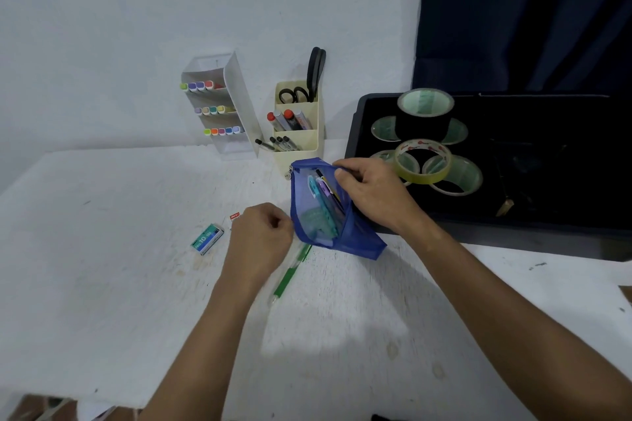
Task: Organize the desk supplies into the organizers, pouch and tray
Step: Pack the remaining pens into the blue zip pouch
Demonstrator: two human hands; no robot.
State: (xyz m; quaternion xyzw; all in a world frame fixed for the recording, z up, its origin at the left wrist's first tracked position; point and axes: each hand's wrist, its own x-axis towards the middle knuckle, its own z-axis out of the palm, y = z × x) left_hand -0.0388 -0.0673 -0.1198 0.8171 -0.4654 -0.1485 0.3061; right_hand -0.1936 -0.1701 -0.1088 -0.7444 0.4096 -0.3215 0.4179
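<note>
A blue mesh pouch (355, 236) stands open on the white desk, with several pens inside it. My right hand (372, 191) grips the pouch's upper rim on the right. My left hand (260, 236) pinches the pouch's left edge, fingers closed. A green pen (290, 273) lies on the desk just below the pouch, partly under it. A teal staple box (207, 238) lies to the left of my left hand, and a small red-and-white item (234, 216) peeks out behind that hand.
A white slanted organizer (236, 106) holds rows of coloured markers against the wall. A cream organizer (307, 140) holds scissors, markers and pens. A black tray (547, 181) at the right holds several tape rolls. A dark curtain hangs behind it.
</note>
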